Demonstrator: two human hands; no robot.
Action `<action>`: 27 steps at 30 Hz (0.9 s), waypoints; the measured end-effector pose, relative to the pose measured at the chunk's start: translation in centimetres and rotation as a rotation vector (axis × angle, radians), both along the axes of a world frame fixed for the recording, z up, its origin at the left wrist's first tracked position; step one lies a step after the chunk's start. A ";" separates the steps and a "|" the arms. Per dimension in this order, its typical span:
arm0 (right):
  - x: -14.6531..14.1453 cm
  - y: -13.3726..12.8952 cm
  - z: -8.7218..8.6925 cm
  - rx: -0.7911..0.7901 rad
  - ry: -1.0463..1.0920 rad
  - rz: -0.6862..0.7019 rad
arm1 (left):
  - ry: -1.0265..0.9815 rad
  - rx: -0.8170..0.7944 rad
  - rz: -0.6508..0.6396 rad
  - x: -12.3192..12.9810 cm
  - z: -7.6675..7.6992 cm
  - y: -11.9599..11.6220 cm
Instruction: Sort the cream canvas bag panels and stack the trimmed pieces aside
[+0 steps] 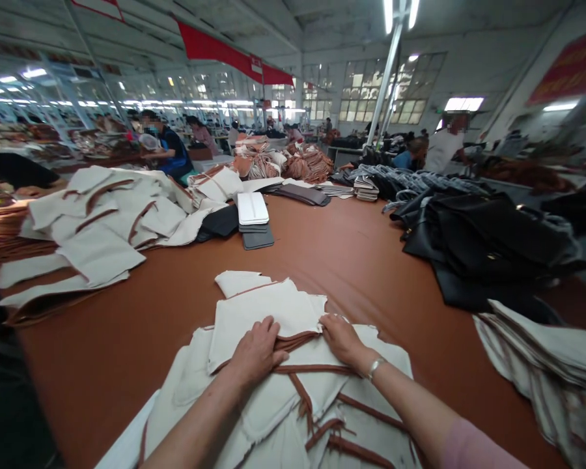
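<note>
Cream fabric panels with brown edging (268, 319), piled at near table edge (127, 352). Left hand (258, 348) flat on top panel, fingers slightly spread; right hand (342, 339) at its right corner, pinch unclear.

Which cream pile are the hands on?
The middle pile, nearest the camera: left hand and right hand both rest on it. Neither touches the left pile or right pile.
</note>
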State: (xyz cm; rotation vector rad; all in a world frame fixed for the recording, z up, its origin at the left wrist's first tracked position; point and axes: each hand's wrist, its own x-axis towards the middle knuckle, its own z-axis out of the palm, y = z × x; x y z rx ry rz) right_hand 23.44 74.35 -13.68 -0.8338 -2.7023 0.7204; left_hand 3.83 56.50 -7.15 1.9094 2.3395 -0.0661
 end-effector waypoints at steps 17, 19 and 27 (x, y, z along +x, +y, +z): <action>11.2 -5.2 -1.6 -0.124 -0.108 -0.125 | -0.089 -0.113 -0.305 3.9 0.6 2.3; 11.1 -5.0 -1.8 -0.109 -0.121 -0.138 | -0.087 -0.124 -0.318 3.8 0.6 2.2; 10.1 -4.5 4.0 0.037 -0.040 -0.124 | -0.055 -0.116 -0.238 3.7 3.9 5.8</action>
